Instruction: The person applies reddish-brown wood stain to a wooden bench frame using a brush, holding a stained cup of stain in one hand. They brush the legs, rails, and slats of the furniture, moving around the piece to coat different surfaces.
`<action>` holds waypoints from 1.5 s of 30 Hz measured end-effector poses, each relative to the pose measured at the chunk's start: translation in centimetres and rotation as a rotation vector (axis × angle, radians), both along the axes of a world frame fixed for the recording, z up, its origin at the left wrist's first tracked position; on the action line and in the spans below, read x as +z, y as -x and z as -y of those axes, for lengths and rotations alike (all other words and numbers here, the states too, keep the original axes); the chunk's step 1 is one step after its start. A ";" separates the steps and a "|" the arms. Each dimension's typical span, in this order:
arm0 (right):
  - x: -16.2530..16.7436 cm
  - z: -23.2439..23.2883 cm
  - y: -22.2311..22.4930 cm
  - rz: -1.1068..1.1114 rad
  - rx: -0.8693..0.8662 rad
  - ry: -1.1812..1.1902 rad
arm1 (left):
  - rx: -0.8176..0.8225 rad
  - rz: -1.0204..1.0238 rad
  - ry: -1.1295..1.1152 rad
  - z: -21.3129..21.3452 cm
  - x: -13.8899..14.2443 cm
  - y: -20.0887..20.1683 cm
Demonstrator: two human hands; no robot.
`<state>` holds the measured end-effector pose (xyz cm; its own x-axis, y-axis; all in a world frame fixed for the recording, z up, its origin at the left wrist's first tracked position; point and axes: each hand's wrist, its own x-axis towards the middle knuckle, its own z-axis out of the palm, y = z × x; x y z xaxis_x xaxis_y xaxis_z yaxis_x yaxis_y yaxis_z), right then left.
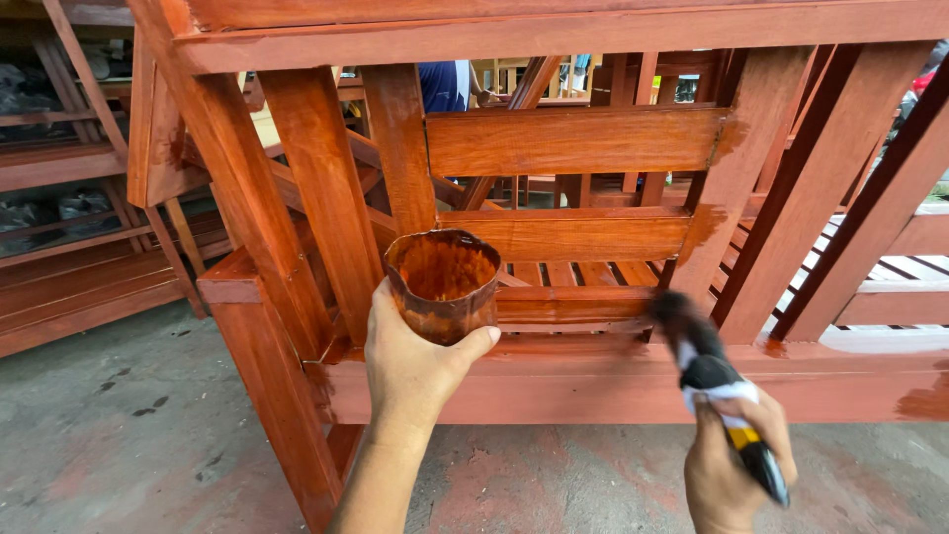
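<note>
Gripping a stain-smeared cup (442,285) at frame centre, the left hand (415,361) keeps it level — near the brush (707,371), clasped by the right hand (727,460), bristles laid against the red-brown wooden frame (573,140).

A grey concrete floor (119,415), marked with reddish stains, is seen below. On the far left, stacked red-brown wooden frames (69,287) are stored, with dark bundles (84,206) tucked between the boards. Through the slats, far behind, a person in a blue shirt (442,86) is partly visible. On the right, more slatted woodwork (890,277) is laid out.
</note>
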<state>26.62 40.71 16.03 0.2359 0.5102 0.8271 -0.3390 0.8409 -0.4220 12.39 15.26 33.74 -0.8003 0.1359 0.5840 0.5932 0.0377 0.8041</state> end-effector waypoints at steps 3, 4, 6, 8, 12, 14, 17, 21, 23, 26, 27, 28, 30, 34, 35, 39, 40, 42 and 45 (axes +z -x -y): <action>0.6 1.5 0.5 0.001 -0.132 -0.084 | 0.039 0.030 0.010 0.8 -0.1 0.7; 1.0 1.9 1.2 0.033 -0.166 -0.126 | 0.045 0.044 0.016 1.1 -0.1 0.9; 1.8 3.1 2.8 0.084 -0.178 -0.166 | 0.057 0.075 0.026 1.8 0.0 1.3; 2.0 5.5 5.1 0.122 -0.134 -0.164 | 0.049 0.080 0.011 2.3 0.0 1.8; 2.5 9.8 8.1 0.209 -0.071 -0.242 | 0.091 0.065 -0.012 3.3 -0.3 2.4; 3.0 11.7 9.4 0.219 0.018 -0.279 | 0.123 0.039 -0.020 3.8 -0.4 2.6; 3.7 13.9 11.0 0.222 0.132 -0.373 | 0.140 -0.015 -0.036 4.3 -0.5 2.9; 3.9 15.3 11.7 0.295 0.290 -0.410 | 0.144 -0.051 -0.041 4.4 -0.2 2.7; 3.5 15.0 11.3 0.355 0.385 -0.412 | 0.126 -0.039 -0.063 4.1 -0.1 2.3; 3.0 12.6 10.3 0.283 0.260 -0.389 | 0.140 -0.021 -0.028 3.4 0.1 1.7; 2.9 11.2 9.6 0.265 0.218 -0.346 | 0.151 -0.016 -0.008 3.0 0.3 1.6; 2.7 9.8 8.6 0.247 0.177 -0.301 | 0.123 -0.016 -0.014 2.4 0.3 1.4; 1.9 7.3 6.3 0.227 0.135 -0.204 | 0.071 -0.010 -0.018 1.5 0.1 1.0; 1.0 2.6 2.6 0.202 -0.048 -0.113 | 0.017 -0.003 -0.009 -0.2 -0.3 0.4; 0.9 2.1 2.0 0.174 -0.035 -0.094 | 0.008 0.008 0.001 -0.6 -0.4 0.2; -0.1 2.5 0.5 0.131 -0.062 -0.070 | -0.034 0.042 0.017 -1.2 -0.4 0.0; -0.1 2.7 0.2 0.116 -0.107 -0.067 | -0.018 0.047 0.033 -1.2 -0.3 0.1; 0.0 3.3 0.2 0.086 -0.195 -0.056 | 0.018 0.057 0.070 -1.1 -0.2 0.3; 1.3 3.2 2.0 0.124 -0.274 -0.094 | 0.025 0.036 0.057 -1.0 -0.3 0.4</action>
